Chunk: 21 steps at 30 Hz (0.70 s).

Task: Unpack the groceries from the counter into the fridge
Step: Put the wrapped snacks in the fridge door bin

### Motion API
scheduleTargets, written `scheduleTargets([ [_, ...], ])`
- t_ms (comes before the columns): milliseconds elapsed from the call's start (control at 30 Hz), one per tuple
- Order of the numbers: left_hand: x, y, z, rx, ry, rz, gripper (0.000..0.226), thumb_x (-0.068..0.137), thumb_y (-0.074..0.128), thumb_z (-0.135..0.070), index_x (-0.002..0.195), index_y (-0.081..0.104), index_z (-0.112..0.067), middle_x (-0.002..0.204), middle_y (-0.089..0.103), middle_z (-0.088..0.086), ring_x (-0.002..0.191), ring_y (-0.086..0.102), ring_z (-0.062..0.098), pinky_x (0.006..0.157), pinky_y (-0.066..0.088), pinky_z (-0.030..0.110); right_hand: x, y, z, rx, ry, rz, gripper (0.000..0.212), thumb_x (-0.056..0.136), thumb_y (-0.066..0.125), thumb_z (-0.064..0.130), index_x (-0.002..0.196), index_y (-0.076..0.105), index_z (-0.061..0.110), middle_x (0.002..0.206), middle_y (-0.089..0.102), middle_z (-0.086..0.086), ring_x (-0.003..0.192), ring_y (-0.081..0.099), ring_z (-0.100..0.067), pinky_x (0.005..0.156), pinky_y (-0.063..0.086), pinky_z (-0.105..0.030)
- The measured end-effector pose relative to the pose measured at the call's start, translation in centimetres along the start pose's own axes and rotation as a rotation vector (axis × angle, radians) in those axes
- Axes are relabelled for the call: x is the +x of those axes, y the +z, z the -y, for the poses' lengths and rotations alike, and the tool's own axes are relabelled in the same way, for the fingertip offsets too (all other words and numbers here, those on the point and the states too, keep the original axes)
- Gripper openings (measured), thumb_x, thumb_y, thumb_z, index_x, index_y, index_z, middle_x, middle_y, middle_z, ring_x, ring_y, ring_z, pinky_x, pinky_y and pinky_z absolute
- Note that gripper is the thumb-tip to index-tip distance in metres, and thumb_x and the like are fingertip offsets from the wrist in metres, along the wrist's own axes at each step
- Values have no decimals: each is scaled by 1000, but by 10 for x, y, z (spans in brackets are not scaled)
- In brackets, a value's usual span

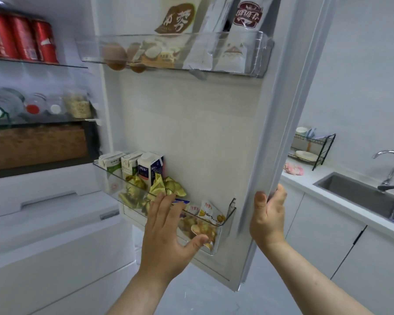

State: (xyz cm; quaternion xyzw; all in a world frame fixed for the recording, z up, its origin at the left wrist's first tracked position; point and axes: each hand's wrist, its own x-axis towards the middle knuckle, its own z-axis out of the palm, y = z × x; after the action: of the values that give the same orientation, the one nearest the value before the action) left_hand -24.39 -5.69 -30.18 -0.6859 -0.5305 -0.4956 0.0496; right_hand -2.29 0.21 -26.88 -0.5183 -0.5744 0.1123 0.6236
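- The right hand [267, 214] grips the outer edge of the open fridge door [191, 123], with the fingers curled round it and the thumb on the inner face.
- The left hand [166, 226] is released, its straight, spread fingers against the clear front of the lower door bin [232, 212] (it holds nothing).
- Groceries sit in that bin: three cartons [132, 165] at the hinge end, gold wrappers [159, 185] beside them, and snack packets [206, 210] by the left hand.
- Red cans [23, 37] stand on the top shelf inside.

A steel sink [350, 194] is seen at the right, a curved chrome faucet [391, 169] mounted behind it. Further back, a black wire dish rack [321, 151] is stood, and a pink cloth [293, 170] is laid beside it.
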Motion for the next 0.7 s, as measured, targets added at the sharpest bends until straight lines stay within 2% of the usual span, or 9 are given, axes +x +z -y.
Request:
scheduleTargets([
  [67,-2,-6,-1,-29,-32,-18,79,76,47,-81,121,56,-17,143,44,0,147,21,20,112,33,48,-8,0,6,14,-6,-11,111,71,26,93,137,33,4,98,54,10,87,56,-15,76,43,-32],
  [167,-8,-18,-1,-35,-49,-6,81,72,49,-83,119,58,-18,141,43,-8,147,20,15,115,24,32,-20,-1,11,28,-7,4,108,72,27,92,136,33,4,101,57,-4,90,57,-25,79,44,-37],
  [233,-9,-27,-4,-37,-61,2,75,70,55,-80,120,56,-24,139,32,-29,146,11,1,112,13,11,-23,-1,11,32,11,26,106,72,28,92,135,33,6,103,60,-11,91,58,-31,79,46,-40],
  [300,-11,-34,-12,-23,-104,44,69,66,59,-73,124,46,-38,135,13,-51,142,-2,-13,103,6,-1,-24,-2,10,23,25,46,106,73,27,92,134,32,6,103,61,-18,92,59,-34,80,48,-44],
  [400,-16,-36,-21,-25,-232,99,71,70,51,-70,134,29,-47,145,4,-44,141,-7,-14,106,6,6,-25,-7,9,11,27,106,113,69,22,95,134,30,4,98,59,-18,88,57,-34,76,44,-39],
  [467,-19,-34,-29,-74,-327,61,68,75,45,-67,138,31,-43,155,14,-27,144,0,-10,113,11,16,-26,-10,9,2,37,164,114,67,21,96,137,27,5,100,57,-17,91,56,-35,80,45,-41],
  [533,-18,-34,-43,-151,-427,5,60,78,48,-57,135,37,-40,154,20,-23,144,12,-6,115,18,22,-27,-14,10,-5,27,219,112,70,27,92,139,26,4,105,56,-19,97,55,-36,86,46,-43],
  [633,-13,-40,-60,-216,-567,-26,54,83,53,-28,136,47,-29,152,23,-24,142,21,-3,107,23,17,-27,-18,11,-16,33,280,88,84,59,60,140,29,-2,120,53,-25,111,51,-41,94,40,-44],
  [700,-11,-43,-70,-185,-638,-20,57,87,55,-9,141,47,-25,153,25,-21,142,25,2,106,25,18,-27,-21,12,-23,42,318,76,85,67,46,134,33,-2,118,53,-24,111,51,-42,94,41,-45],
])
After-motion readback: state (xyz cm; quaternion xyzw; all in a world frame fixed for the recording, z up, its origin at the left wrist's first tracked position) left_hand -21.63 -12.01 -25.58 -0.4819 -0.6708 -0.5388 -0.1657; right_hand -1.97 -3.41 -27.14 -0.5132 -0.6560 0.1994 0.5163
